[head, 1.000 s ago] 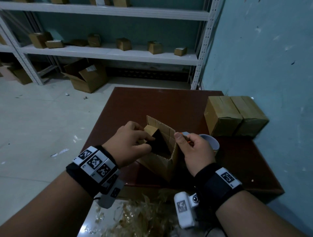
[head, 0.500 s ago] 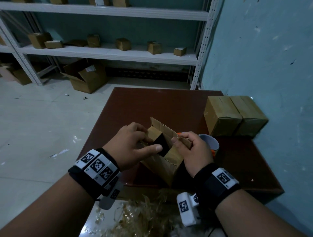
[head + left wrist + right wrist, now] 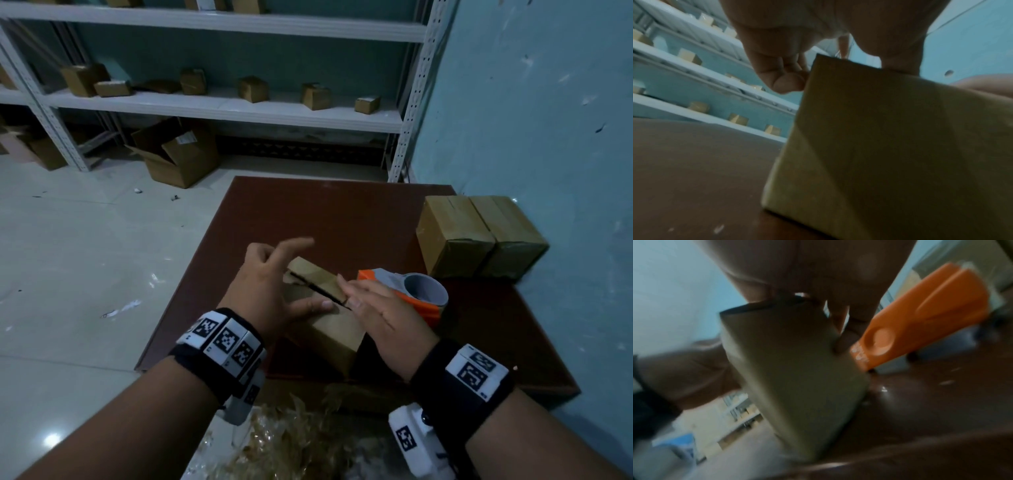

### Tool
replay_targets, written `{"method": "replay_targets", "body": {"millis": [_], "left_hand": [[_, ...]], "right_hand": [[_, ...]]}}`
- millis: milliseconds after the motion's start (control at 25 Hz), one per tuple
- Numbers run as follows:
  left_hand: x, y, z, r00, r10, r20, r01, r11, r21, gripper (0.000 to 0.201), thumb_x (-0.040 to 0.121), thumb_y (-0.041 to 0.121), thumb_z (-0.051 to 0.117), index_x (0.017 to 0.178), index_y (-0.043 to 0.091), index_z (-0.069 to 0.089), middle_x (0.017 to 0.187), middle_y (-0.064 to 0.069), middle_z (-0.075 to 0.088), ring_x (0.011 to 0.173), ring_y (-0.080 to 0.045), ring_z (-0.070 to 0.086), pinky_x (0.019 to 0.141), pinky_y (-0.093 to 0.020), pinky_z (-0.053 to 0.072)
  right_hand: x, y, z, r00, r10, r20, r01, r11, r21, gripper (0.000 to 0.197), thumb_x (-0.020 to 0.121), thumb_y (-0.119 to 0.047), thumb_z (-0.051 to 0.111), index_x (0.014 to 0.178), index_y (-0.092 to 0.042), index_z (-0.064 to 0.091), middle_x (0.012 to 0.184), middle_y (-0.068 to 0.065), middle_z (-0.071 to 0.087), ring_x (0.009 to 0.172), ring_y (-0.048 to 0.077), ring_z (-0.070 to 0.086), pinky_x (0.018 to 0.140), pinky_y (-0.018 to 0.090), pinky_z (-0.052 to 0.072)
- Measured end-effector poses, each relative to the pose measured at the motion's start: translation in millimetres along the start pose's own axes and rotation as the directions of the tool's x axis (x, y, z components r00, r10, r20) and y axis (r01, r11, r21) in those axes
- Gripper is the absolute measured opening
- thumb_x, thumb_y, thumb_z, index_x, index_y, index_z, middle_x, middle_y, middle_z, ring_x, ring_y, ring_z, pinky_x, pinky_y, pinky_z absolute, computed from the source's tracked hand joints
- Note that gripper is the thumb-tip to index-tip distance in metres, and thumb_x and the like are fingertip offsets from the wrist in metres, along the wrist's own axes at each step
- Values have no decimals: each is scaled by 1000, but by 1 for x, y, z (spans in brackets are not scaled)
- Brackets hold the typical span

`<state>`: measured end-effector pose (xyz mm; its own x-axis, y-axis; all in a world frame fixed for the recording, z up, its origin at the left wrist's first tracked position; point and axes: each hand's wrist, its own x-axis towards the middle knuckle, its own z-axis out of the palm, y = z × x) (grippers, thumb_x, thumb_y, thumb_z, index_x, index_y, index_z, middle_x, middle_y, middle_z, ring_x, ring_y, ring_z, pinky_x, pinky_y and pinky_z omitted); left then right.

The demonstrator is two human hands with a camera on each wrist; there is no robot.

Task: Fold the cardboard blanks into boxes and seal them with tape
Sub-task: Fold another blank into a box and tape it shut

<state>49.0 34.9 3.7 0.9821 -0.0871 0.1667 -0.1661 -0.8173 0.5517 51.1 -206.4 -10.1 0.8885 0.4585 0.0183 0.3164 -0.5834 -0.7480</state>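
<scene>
A small brown cardboard box (image 3: 329,332) stands on the dark red table (image 3: 342,212), its top flaps folded down with a dark slit between them. My left hand (image 3: 284,274) is at the box's left side: the thumb lies along the top flap and the fingers are spread and lifted. My right hand (image 3: 363,298) presses straight fingers flat on the right flap. The left wrist view shows the box's (image 3: 890,146) side wall close up. The blurred right wrist view shows the box (image 3: 797,378) and an orange tape dispenser (image 3: 920,321). The tape dispenser (image 3: 407,291) lies just right of the box.
Two sealed boxes (image 3: 479,236) stand against the blue wall at the table's right. Crumpled clear wrap (image 3: 298,442) lies below the table's near edge. A white shelf (image 3: 222,106) with several small boxes and an open carton (image 3: 178,154) are beyond the table.
The upright flaps have been folded down and the box top is now closed. My left fingers have let go and spread; my right hand has flattened onto the flap.
</scene>
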Motion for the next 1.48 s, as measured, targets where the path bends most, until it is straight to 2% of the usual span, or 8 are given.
{"method": "replay_targets", "body": {"millis": [160,280,600,720,840,1080,1200,1480], "left_hand": [[0,-3,14,999,41,21,-39,995,-93,48,85,69,58,115,33,72,147,1,47,131,-14,48,103,-40,49],[1,2,20,998,-38,-49,27,978,-209,13,97,44,64,99,32,70,114,16,62,101,-3,60,82,-28,51],[5,10,15,982,-189,10,185,946,-268,9,91,50,70,88,41,68,108,22,54,97,-3,56,78,-38,61],[3,12,14,980,-197,-19,187,951,-245,10,91,50,69,87,41,66,107,23,52,96,-1,53,79,-36,59],[2,14,15,981,-191,-30,178,952,-249,10,92,48,70,86,41,66,107,22,51,98,-4,54,80,-34,56],[0,15,12,975,-223,-12,212,942,-262,9,92,48,69,91,40,67,119,13,54,106,-10,53,86,-31,47],[0,16,14,973,-231,-17,219,939,-264,12,91,49,71,89,39,66,116,12,52,104,-10,53,84,-29,45],[4,8,18,950,-313,-5,279,854,-438,17,95,43,66,93,30,77,111,3,68,103,-18,66,93,-39,52]], "right_hand": [[-2,0,-6,990,0,142,57,917,-395,83,92,-82,13,164,-40,14,171,-15,17,155,5,15,126,41,23],[-3,-8,-3,990,24,141,34,918,-395,70,101,-67,20,164,-40,10,172,-14,10,157,9,11,126,45,22],[7,7,-40,934,245,-258,-352,749,-562,77,89,-83,36,151,-37,39,138,-3,51,127,19,49,105,44,46],[13,24,-43,911,345,-226,-407,663,-628,91,86,-89,16,156,-33,32,146,-1,55,131,23,53,109,50,43],[12,33,-43,901,402,-162,-399,625,-671,80,94,-76,38,159,-32,24,155,-3,49,133,25,52,111,47,41],[0,-18,-82,868,267,-419,-299,954,-11,31,97,-52,63,121,-33,66,100,-7,74,86,13,70,69,30,52],[-5,-66,-96,924,226,-307,-150,956,251,31,96,-52,63,97,-23,75,78,6,76,66,20,71,65,34,54],[30,-84,-59,953,278,-120,-280,960,4,39,92,-62,65,84,-26,78,68,-7,73,59,6,68,61,28,51]]}}
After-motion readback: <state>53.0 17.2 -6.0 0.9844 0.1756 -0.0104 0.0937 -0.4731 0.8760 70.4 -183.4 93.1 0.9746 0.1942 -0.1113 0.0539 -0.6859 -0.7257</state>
